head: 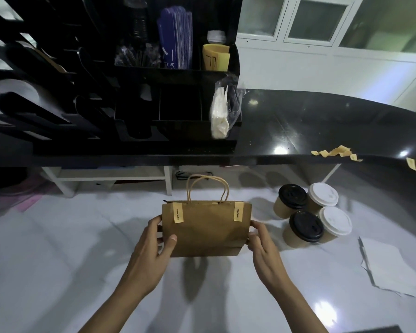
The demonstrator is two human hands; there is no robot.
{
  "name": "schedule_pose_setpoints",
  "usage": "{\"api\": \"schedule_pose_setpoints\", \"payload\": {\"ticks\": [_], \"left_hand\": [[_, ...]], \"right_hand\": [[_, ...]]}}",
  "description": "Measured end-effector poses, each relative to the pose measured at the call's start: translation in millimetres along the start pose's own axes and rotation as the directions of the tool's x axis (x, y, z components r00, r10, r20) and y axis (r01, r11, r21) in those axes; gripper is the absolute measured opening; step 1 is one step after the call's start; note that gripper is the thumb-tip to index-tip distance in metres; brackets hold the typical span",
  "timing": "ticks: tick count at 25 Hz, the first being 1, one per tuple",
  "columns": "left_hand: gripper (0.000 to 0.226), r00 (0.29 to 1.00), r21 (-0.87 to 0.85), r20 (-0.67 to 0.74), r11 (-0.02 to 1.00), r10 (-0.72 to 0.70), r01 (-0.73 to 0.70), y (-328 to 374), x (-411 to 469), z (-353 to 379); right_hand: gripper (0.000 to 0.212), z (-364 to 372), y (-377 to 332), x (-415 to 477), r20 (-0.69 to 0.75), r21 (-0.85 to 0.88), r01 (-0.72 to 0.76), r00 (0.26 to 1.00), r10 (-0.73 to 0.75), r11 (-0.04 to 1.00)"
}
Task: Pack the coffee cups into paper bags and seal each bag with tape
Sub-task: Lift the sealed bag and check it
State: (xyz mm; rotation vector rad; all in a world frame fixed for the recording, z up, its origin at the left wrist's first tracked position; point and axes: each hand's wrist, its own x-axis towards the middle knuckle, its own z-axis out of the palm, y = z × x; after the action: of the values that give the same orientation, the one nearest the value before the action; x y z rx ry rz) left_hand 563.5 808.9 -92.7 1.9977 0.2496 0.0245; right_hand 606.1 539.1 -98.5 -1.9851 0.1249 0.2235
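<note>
A brown paper bag (205, 230) with twisted handles stands upright on the white counter, its top folded closed. Two yellow tape strips (178, 212) (238, 211) run over the top edge. My left hand (155, 240) grips the bag's left side, thumb on its front. My right hand (258, 239) holds the right side with curled fingers. To the right stand several brown coffee cups (314, 216), two with black lids, two with white lids. What is inside the bag is hidden.
A strip of yellow tape stickers (335, 152) lies on the raised black counter (298, 131). A black organizer (135, 97) with sleeves, stirrers and a plastic bag fills the upper left. White papers (389, 267) lie at the right.
</note>
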Motion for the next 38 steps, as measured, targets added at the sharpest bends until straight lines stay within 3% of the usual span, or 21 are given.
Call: {"api": "schedule_pose_setpoints", "payload": {"ticks": [8, 22, 38], "left_hand": [[0.056, 0.999, -0.129, 0.017, 0.991, 0.039, -0.037, 9.2, 0.0, -15.3], [0.065, 0.977, -0.069, 0.117, 0.983, 0.178, -0.171, 36.3, -2.0, 3.8], [0.065, 0.892, -0.051, 0.313, 0.943, 0.328, -0.329, 110.9, -42.9, 87.4]], "right_hand": [[0.036, 9.5, -19.6, -18.6, -0.088, 0.065, 0.050, 0.995, -0.045, 0.997], [0.062, -6.5, -29.2, -57.3, -0.278, 0.195, 0.072, 0.960, -0.016, 0.978], [0.055, -97.7, 2.7, -143.0, -0.529, 0.238, 0.088, 0.847, 0.054, 0.967]]}}
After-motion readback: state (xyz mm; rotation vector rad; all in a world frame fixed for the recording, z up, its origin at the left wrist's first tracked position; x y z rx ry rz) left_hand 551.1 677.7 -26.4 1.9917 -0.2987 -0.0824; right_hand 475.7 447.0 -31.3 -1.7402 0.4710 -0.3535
